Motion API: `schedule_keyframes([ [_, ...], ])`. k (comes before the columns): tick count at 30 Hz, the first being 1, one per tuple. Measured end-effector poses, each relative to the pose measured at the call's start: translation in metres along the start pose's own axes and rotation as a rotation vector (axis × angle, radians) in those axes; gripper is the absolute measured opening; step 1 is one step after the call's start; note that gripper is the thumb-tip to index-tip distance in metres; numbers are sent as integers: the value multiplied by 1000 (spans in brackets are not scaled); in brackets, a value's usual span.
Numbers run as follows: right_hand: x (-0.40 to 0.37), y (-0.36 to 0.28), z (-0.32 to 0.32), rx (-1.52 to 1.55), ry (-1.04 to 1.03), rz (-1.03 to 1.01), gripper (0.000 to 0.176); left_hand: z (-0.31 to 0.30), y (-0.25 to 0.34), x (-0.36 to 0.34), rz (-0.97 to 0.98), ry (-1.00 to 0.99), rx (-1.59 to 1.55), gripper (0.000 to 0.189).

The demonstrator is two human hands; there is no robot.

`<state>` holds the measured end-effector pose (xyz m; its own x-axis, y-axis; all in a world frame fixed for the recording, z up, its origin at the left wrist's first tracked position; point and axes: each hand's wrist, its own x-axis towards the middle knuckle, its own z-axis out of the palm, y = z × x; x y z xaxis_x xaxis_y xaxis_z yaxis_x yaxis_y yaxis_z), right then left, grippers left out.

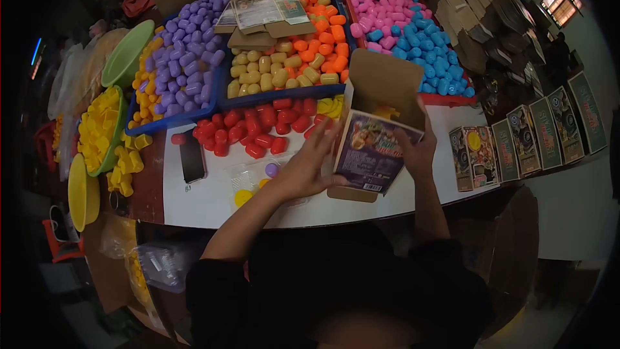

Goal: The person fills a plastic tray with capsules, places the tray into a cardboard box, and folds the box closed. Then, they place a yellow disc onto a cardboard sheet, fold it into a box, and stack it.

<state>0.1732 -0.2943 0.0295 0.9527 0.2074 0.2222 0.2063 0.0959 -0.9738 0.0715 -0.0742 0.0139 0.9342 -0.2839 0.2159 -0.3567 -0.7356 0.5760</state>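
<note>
The left hand (309, 167) and right hand (416, 150) gripped the open box (369, 152) from opposite sides, fingers spread over its printed face, above the white counter (445, 148).

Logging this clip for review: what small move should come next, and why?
Probably tuck in the lower flap while the right hand steadies the box: that flap juts out below the printed side, the left hand is close to it, and something yellow shows inside.
</note>
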Motion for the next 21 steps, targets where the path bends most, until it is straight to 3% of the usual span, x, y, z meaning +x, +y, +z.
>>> schedule_keyframes([
  [2, -18, 10, 0, -275, -71, -443, 67, -15, -1, 10, 93, 242, -334, 81],
  [3, -22, 9, -4, -284, -86, -434, 67, -9, -6, 12, 140, 297, -419, 73],
  [5, -26, 4, -12, -422, -205, -683, 66, -4, -11, 13, 221, 337, -413, 71],
  [6, -28, 2, -13, -427, -207, -675, 66, -4, -13, 13, 310, 364, -391, 69],
  [10, -45, -3, -12, -476, -189, -775, 56, -10, -5, 15, 302, 335, -448, 67],
  [12, -49, 4, -13, -488, -164, -803, 53, -8, -9, 12, 416, 240, -343, 66],
  [15, -51, 16, -16, -234, -102, -987, 56, -1, -3, 5, 365, 318, -477, 60],
  [16, -53, 5, -21, -230, -106, -989, 56, 1, 2, 3, 363, 322, -474, 60],
  [18, -61, -34, -23, -696, -360, -739, 54, 4, 13, 1, 318, 491, -882, 56],
  [19, -59, -51, -17, -697, -358, -729, 54, -2, 16, -2, 312, 485, -888, 56],
  [21, -50, -74, -6, -814, -519, -572, 54, -14, 24, -6, 310, 306, -470, 60],
])
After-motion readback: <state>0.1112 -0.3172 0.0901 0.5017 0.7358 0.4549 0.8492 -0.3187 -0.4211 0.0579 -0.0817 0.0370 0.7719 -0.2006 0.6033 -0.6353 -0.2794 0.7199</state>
